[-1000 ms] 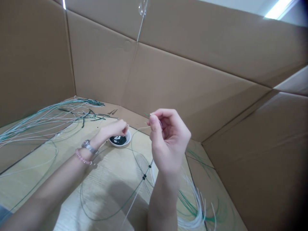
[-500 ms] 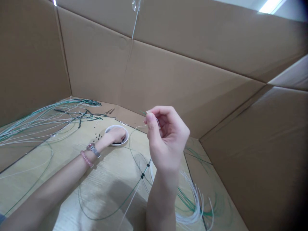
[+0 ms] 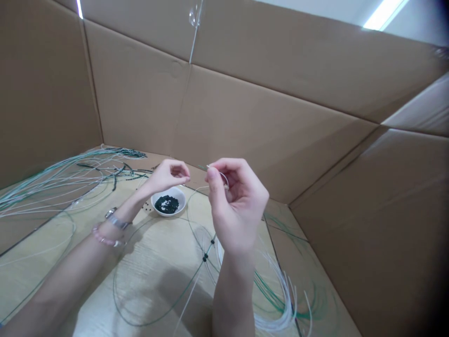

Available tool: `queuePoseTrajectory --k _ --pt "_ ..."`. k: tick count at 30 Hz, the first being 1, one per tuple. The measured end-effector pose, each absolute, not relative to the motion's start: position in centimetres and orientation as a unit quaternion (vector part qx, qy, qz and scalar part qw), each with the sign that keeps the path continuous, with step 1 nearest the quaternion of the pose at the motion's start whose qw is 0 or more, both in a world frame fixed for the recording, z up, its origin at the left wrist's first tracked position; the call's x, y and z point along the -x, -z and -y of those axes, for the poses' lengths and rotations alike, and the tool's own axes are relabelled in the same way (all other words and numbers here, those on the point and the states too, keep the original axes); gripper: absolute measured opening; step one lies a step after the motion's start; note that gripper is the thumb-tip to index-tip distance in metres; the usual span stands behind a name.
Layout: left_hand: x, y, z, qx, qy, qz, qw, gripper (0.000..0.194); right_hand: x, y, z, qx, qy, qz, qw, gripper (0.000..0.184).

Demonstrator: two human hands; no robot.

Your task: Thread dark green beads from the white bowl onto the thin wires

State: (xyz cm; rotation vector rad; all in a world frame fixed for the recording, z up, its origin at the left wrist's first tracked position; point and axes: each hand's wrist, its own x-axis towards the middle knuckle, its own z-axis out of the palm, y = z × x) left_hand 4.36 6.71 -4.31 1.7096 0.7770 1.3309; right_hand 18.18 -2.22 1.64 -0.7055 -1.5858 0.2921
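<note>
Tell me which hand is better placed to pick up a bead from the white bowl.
Left, probably: the left hand hangs just above the bowl of dark beads, while the right hand is occupied pinching a thin cord.

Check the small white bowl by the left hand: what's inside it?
The white bowl holds a loose pile of dark beads, with patches of its white bottom showing through. The bottom under the pile is covered, so anything lying there can't be seen.

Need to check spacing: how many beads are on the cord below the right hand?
2: upper bead, lower bead, both on the green cord; more may hide behind the right hand.
</note>
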Motion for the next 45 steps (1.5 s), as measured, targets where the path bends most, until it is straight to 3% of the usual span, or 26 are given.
queuePoseTrajectory --k 5,15,30,45 --pt "-4.6 0.7 -1.4 -0.512 -0.639 -0.142 0.555 0.011 -17.7 -1.8 3.5 0.275 -0.078 0.692 0.663 0.007" --pt "-4.8 -0.8 2.4 -0.469 -0.592 -0.026 0.654 0.007 -16.5 -1.8 5.2 0.224 0.098 0.666 0.705 0.021" --pt "-4.5 -1.0 2.7 -0.485 -0.617 -0.055 0.617 0.010 -16.6 -1.5 5.6 0.228 0.042 0.704 0.671 0.030" --pt "-5.1 -1.3 2.8 -0.472 -0.620 -0.035 0.626 0.010 -16.7 -1.7 5.8 0.232 0.045 0.704 0.670 0.026"
